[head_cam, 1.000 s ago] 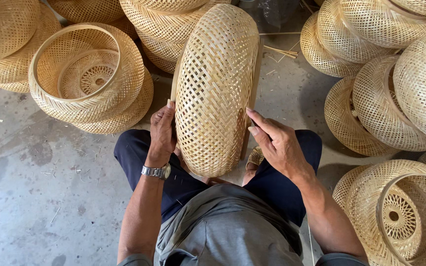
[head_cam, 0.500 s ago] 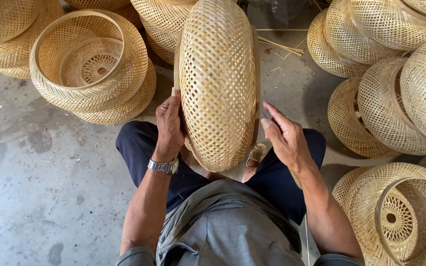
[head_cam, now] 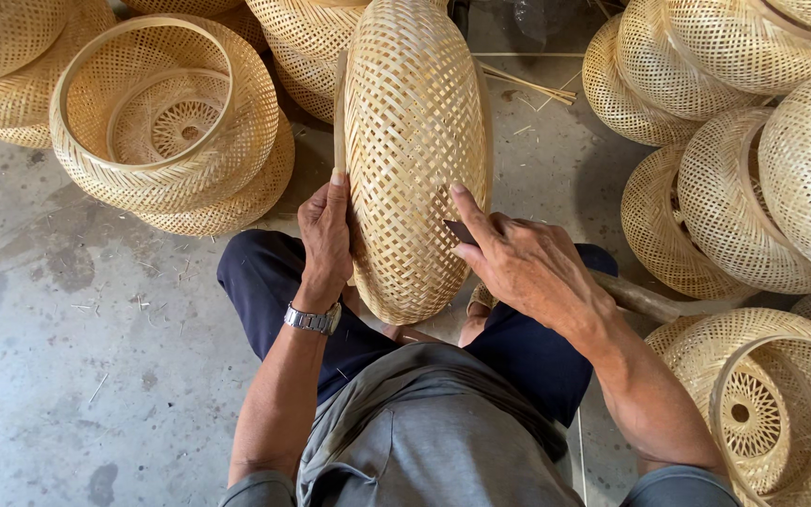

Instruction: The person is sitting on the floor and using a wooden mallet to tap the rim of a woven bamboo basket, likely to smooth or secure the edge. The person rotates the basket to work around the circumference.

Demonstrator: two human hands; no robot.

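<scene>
While our left hand grips the basket standing on edge above our knees, our right hand has moved onto its weave, now pinching a dark blade against it; the work has gone from turning to trimming.

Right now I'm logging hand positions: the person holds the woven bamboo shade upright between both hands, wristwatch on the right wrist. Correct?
Not quite: the wristwatch is on the left wrist, as the head view shows. Both hands, left hand and right hand, do hold the woven bamboo shade upright.

one head-worn camera looks steeply down, close over the lap.
</scene>
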